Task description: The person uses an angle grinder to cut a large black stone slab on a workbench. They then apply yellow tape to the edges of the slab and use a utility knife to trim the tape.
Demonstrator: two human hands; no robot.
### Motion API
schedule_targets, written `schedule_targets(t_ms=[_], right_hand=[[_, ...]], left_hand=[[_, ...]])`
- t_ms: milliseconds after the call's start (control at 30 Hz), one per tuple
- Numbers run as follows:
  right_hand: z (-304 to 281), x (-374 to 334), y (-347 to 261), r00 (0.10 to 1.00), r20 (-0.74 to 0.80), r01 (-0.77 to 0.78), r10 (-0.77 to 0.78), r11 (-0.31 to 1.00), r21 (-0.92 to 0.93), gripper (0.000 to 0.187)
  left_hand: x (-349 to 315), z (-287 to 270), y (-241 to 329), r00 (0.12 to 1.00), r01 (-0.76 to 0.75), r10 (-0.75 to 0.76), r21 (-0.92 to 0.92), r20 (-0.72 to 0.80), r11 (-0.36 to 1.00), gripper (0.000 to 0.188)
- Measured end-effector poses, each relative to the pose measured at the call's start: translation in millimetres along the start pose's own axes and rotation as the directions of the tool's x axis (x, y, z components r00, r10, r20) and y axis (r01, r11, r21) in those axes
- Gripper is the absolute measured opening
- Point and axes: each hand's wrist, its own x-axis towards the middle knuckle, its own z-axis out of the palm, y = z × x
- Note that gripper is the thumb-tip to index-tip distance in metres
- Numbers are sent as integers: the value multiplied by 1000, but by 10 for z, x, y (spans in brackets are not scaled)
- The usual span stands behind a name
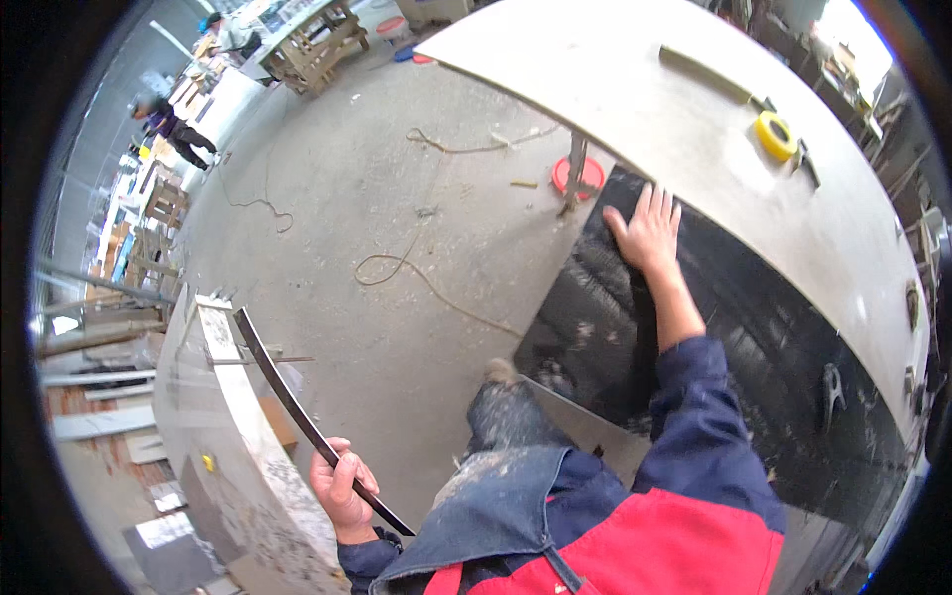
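— Workshop floor first: what's down there?

— Bare grey concrete floor (397, 248) scattered with debris, and a loose cord (416, 273) curling across it. A red round lid or dish (577, 176) lies by a leg under the pale board. Further back, at the upper left, another person (174, 124) bends over among wooden frames (312, 45).

— And the surface itself?

— A wide pale board (694, 119) runs along the right, with a yellow tape roll (776, 135) on it near the far edge. Below the board lies a dark slab (754, 327), black and glossy, dusted with whitish streaks.

— Where are the hands?

— The right hand (650, 233) lies flat on the dark slab near its upper corner, fingers spread, palm down, holding nothing. The blue sleeve (699, 416) runs down from it towards the red top.

— The left?

— The left hand (342, 491) is closed round a long thin dark strip (283, 392), gripping it near its lower end. The strip curves upward and to the left, passing alongside a speckled stone slab (228, 436) at the lower left. Whether the strip touches that stone I cannot tell; the fisheye bends everything out there.

— Anything else close by?

— A dark clamp-like tool (831, 390) rests on the black slab well to the right.
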Motion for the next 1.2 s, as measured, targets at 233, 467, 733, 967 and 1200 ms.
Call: schedule_targets(t_ms=[233, 467, 733, 967, 1200], right_hand=[[111, 838, -786, 978, 158, -137, 133, 991, 10, 102], [167, -217, -1341, 932, 16, -360, 362, 931, -63, 98], [105, -1976, -2790, 707, 16, -703, 707, 705, -93, 104], [212, -2421, -3794, 648, 22, -732, 761, 614, 294, 87], [-506, -1098, -3700, 890, -73, -147, 450, 434, 889, 62]], left_hand=[[1752, -343, 512, 993, 15, -14, 0, 115, 1000, 24], [3654, 222, 676, 845, 37, -88, 107, 528, 994, 23], [4722, 1246, 978, 432, -14, -160, 184, 887, 983, 19], [4815, 2158, 784, 172, 3, -56, 56, 984, 998, 14], [3930, 2944, 697, 116, 270, -36, 3, 993, 963, 12]])
